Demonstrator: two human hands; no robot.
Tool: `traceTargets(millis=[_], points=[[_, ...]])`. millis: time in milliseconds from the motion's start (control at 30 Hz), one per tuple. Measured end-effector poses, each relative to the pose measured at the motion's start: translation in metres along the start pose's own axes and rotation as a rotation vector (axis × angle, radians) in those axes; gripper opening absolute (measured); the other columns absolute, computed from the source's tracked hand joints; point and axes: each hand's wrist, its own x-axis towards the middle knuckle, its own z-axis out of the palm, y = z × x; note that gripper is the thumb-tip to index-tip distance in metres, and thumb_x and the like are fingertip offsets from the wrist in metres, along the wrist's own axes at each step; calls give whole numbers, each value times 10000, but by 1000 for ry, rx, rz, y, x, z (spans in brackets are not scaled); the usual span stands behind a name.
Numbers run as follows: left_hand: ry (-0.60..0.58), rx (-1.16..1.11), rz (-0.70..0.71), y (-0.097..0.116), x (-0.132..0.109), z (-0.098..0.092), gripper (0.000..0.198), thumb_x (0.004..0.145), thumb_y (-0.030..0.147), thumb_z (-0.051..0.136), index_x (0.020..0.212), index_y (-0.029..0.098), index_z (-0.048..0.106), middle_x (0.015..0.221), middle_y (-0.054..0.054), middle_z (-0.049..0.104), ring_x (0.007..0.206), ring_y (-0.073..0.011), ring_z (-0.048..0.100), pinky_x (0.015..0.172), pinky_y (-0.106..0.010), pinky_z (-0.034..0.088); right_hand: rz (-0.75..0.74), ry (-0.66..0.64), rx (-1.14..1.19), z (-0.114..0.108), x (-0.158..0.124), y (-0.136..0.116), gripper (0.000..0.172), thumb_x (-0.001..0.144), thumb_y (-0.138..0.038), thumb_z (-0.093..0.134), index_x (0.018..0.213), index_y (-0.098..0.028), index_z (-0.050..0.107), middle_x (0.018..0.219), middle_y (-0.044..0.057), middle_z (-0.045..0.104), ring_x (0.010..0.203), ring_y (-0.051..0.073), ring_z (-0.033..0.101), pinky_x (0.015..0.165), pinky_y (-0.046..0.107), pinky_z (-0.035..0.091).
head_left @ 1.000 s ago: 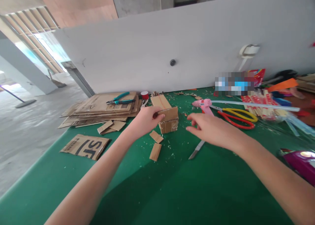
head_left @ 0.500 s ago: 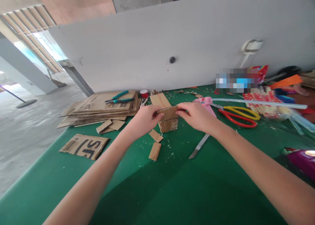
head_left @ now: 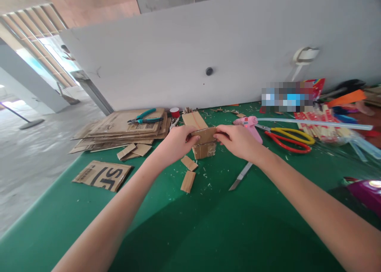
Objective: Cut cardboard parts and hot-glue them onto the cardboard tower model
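Both of my hands pinch a small flat cardboard piece [head_left: 204, 135] that lies on top of a little cardboard box [head_left: 204, 150] on the green table [head_left: 208, 224]. My left hand [head_left: 175, 143] grips the piece's left end with closed fingers. My right hand [head_left: 238, 140] grips its right end the same way. Two short cardboard strips [head_left: 188, 173] lie just in front of the box.
A stack of cardboard sheets [head_left: 122, 131] with teal pliers [head_left: 145, 118] lies at the left, and a printed cardboard piece [head_left: 102, 175] nearer. A craft knife [head_left: 241, 176], a pink glue gun [head_left: 250, 125], red-and-yellow scissors [head_left: 290, 139] and packets lie at the right. A grey partition [head_left: 208, 46] stands behind.
My right hand moved left from the open table to the cardboard piece and closed on its right end. My left hand kept its grip.
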Motion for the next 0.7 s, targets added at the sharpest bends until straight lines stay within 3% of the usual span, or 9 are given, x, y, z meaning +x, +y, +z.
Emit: traceTargets(millis=[700], points=[[-4, 2, -45, 3, 0, 1, 169, 853, 210, 463, 779, 152, 604, 700, -26, 613, 616, -140, 509, 568, -255, 332, 5, 4, 98, 7, -1, 5, 196, 892, -267, 426, 898, -189, 606, 815, 39, 662, 741, 169, 616, 649, 288, 436]])
